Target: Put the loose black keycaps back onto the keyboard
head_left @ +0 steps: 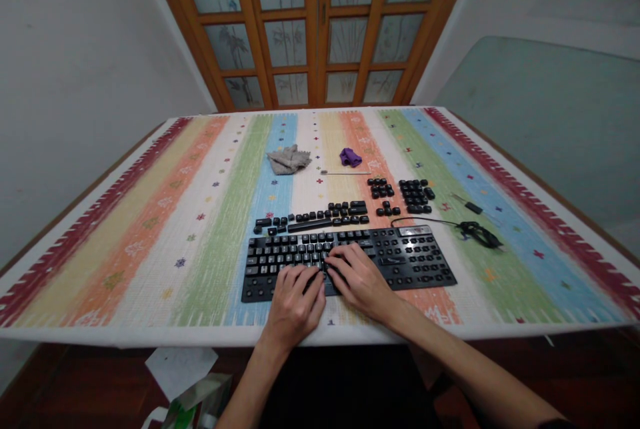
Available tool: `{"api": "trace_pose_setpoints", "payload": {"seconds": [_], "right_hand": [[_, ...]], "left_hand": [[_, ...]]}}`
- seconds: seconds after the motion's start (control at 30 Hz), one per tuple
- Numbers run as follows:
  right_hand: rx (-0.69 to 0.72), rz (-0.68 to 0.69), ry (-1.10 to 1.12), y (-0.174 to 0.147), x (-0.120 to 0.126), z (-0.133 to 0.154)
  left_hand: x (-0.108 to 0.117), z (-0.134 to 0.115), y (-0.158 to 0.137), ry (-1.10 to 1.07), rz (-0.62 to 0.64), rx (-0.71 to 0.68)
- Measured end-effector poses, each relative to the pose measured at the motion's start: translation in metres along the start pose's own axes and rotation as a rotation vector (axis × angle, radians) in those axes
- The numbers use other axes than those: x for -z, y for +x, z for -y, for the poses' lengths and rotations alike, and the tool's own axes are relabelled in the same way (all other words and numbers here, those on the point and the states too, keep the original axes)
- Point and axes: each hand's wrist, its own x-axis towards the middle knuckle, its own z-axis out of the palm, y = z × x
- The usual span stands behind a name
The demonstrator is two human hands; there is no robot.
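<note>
A black computer keyboard (385, 242) lies near the table's front edge. Keycaps cover its upper left and middle, while bare key positions show on the right and along the bottom rows. My left hand (297, 296) rests on the lower middle of the keyboard, its bent fingers spread over the keys. From the right, my right hand (361, 280) reaches to the same spot, its fingertips drawn together at the middle keys. Whatever lies under those fingertips is hidden. Behind the keyboard, loose black keycaps (350, 211) stand in rows, with a long spacebar (310, 224) among them.
More keycaps form groups (415, 196) at the right. A grey cloth (290, 160), a purple cloth (351, 157) and a thin brush (345, 173) lie farther back. On the right are the coiled cable (479, 234) and a small dark-handled wire tool (472, 206). A striped cloth covers the table.
</note>
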Motion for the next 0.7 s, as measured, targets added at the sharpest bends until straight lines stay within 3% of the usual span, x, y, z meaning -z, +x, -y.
{"api": "trace_pose_setpoints", "payload": {"seconds": [0.4,0.7], "right_hand": [[-0.027,-0.096,0.053,-0.0015,0.0036,-0.0017],[0.003,-0.025,0.030,-0.0007,0.0004,-0.0032]], "left_hand": [[-0.0014,0.0023,-0.0014,0.022,0.071,-0.004],[-0.0025,0.0018,0.0015,0.029,0.058,-0.046]]}}
